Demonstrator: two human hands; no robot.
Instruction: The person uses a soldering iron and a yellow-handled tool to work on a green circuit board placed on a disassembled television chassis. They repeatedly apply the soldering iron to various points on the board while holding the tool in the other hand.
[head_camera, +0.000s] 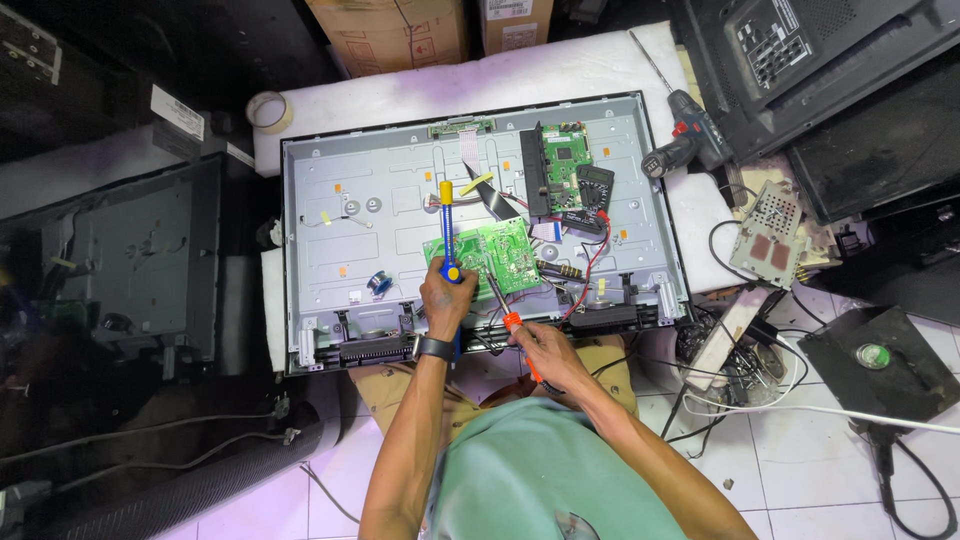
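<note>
Brown cartons (400, 30) behind bench; left hand (447, 295) fingers grip blue-yellow pump (447, 225), right hand (540, 345) soldering iron (500, 305).

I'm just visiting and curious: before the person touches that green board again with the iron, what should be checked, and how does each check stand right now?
1. Left hand has a firm grip on the blue and yellow pump: ok.
2. Right hand holds the orange-handled iron: ok.
3. Iron tip rests on the green board: cannot tell, too small.
4. Board lies flat on the metal panel: ok.
5. Red and black meter leads stay away from the hands: ok, they run to the right.
6. Solder spool is nearby: ok, left of the board.
</note>
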